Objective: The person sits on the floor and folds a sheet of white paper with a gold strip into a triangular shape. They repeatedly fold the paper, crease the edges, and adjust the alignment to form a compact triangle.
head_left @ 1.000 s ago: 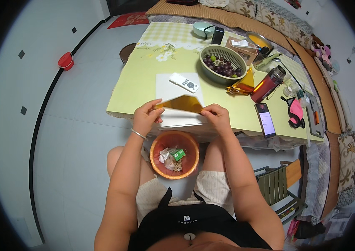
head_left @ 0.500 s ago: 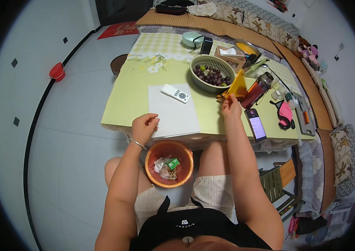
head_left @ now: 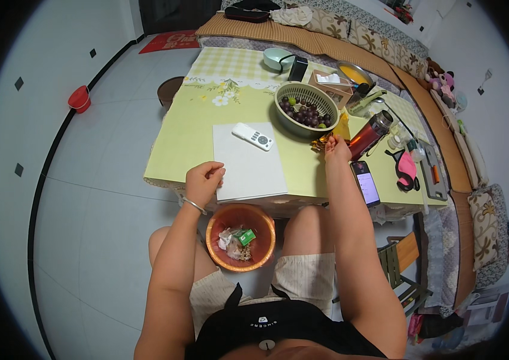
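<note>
My right hand point(head_left: 338, 150) is at the right part of the table with its fingers pinched on a shiny gold packet point(head_left: 342, 127). The packet lies low between a colander of dark grapes point(head_left: 306, 109) and a red thermos flask point(head_left: 372, 133); part of it is hidden by my fingers. My left hand point(head_left: 204, 182) rests with loosely curled fingers at the left edge of a white board point(head_left: 248, 174), and nothing shows in it. On that board lies a white remote control point(head_left: 253, 137). A phone with a lit screen point(head_left: 365, 183) lies beside my right wrist.
An orange waste bin point(head_left: 211, 243) with scraps inside stands between my knees. Behind the colander are a tissue box point(head_left: 330, 88), a pale green bowl point(head_left: 278, 58) and a metal basin point(head_left: 355, 73). A pink and black item point(head_left: 406, 170) and a grey tray point(head_left: 435, 172) lie at the right.
The gold packet stood upright at my right hand before; now it has been lowered and less of it shows. My right hand has shifted slightly right and down. My left hand has barely moved.
</note>
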A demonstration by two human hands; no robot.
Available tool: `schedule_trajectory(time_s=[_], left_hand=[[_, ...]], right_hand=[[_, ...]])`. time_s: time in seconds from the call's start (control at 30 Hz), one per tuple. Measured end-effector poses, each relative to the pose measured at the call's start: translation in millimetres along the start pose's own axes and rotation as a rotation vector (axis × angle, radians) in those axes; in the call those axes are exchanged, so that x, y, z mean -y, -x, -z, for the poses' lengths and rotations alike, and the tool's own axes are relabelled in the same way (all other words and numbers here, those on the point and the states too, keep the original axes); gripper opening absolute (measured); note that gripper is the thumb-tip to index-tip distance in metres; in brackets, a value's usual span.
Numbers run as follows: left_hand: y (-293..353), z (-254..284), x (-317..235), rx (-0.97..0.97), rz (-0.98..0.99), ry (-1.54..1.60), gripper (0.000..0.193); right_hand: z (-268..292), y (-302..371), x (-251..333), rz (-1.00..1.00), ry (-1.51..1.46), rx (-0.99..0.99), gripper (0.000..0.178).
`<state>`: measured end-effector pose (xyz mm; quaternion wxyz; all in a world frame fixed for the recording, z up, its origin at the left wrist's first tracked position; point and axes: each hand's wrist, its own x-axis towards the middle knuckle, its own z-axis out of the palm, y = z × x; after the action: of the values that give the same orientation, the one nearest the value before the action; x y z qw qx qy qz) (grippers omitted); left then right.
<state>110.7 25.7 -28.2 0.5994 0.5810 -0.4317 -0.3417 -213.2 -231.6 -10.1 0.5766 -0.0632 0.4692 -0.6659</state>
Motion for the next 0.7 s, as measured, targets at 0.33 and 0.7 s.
schedule_trajectory(time_s=[0.33,0.7], left_hand=[[2.2,2.9,-5.2,-0.007,-0.033,0.012,0.016],[1.4,-1.6,-5.9,0.029,0.004,-0.008,0.017]], right_hand=[[36.7,1.1,21.0,0.342,0.865,0.172,0.032],[11.7,-6.9,47.5,1.345,1.576,0.272,0.021]])
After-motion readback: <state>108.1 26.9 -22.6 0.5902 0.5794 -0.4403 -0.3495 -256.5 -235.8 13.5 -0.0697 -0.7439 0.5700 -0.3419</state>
